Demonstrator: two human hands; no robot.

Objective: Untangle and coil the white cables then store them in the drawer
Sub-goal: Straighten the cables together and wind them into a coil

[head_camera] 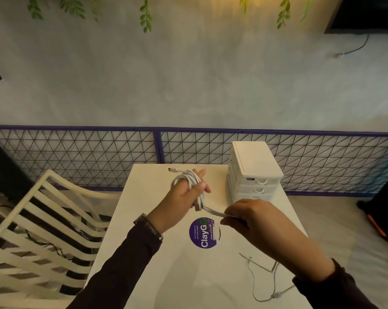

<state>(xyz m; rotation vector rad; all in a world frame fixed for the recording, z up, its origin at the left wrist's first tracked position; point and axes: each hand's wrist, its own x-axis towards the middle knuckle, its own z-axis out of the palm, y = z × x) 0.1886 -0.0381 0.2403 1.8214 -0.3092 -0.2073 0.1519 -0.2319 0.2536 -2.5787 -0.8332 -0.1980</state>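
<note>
Two hands work above the tabletop (pixel 157 275): the left hand (pixel 184 197) is raised with its fingers spread inside a bundle of white loops, the coiled cable (pixel 189 179), which wraps round them while the thumb presses it in place; the right hand (pixel 246 216) is closed in a pinch on the free tail of that same cable, which runs taut and nearly level from the bottom of the coil across to the right fingers; so the unwound end lies to the right of the coil, its long axis left to right, and the right hand is the one placed to carry it round, which I judge to be the last wraps of this coil; a plug end (pixel 172 170) sticks out at the top of the bundle and another hangs below the left palm. The cord looks smooth, rubbery and limp, holding a round loop only while gripped. A second cable (pixel 259 284), thinner, lies loose and sprawling on the tabletop near the right forearm, not yet coiled. Beyond the right hand stands the drawer unit (pixel 254 172), white plastic, boxy, with stacked drawers and curved finger notches, all apparently closed; a round purple sticker (pixel 203 233) lies flat between the wrists; a slatted cream chair (pixel 43 219) stands to the left.
</note>
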